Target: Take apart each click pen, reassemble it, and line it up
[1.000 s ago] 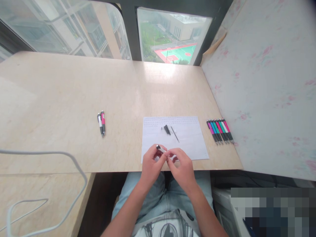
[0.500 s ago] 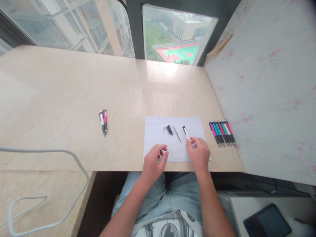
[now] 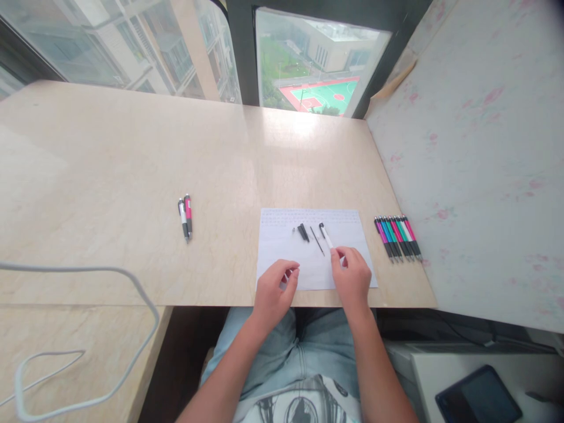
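A white sheet of paper point(image 3: 286, 247) lies near the table's front edge. On it rest small black pen parts point(image 3: 302, 231) and a thin refill point(image 3: 316, 240). My right hand point(image 3: 352, 276) pinches the white pen barrel point(image 3: 325, 234) at its lower end, the barrel lying on the paper just right of the refill. My left hand point(image 3: 275, 288) rests on the paper's lower left with its fingers curled loosely, and I cannot make out anything in them.
Several coloured pens point(image 3: 398, 236) lie in a row right of the paper. Two pens point(image 3: 185, 216) lie to the left on the beige table point(image 3: 132, 164). A white cable point(image 3: 88, 335) loops at the lower left. A dark tablet point(image 3: 478, 393) sits at the lower right.
My hands separated; my right hand carried the white barrel from in front of me out onto the paper, then shifted it slightly left next to the refill. My left hand stayed low.
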Demonstrator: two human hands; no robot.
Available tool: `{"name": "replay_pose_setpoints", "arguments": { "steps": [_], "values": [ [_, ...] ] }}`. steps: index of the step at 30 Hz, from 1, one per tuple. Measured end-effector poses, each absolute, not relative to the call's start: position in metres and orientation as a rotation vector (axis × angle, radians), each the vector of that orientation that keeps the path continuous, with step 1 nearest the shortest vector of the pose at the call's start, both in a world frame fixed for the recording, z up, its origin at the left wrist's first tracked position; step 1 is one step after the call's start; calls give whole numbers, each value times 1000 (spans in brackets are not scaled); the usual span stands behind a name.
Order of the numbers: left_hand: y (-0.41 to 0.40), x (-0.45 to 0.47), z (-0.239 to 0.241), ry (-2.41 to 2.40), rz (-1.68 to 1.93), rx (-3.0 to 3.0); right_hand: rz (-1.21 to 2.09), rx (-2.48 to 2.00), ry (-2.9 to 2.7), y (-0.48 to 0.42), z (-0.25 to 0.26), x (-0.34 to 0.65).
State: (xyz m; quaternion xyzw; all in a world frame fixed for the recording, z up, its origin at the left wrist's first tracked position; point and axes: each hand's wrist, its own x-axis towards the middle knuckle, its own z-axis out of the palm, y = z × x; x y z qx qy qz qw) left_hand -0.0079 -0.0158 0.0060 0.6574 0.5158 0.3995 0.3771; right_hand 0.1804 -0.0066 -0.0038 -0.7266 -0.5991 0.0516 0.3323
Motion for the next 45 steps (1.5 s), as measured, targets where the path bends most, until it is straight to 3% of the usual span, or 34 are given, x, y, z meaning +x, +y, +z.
{"name": "replay_pose_setpoints", "arguments": {
  "steps": [7,15,30,37,45],
  "values": [
    [-15,-9,8,1317,996,1647,201,-1629,-1707,-33,-11,167],
    [-12,-19,10,1298,1134,1212,278,-1621,-1665,-30,-14,170],
    [-16,-17,11,1247,1139,1186,295,-1592,-1647,-25,-8,173],
    [-18,-25,6,1149,1069,1371,30,-1915,-1601,7,-7,184],
    [-17,-25,9,1147,1079,1313,36,-1962,-1584,16,-4,187]
  ]
}}
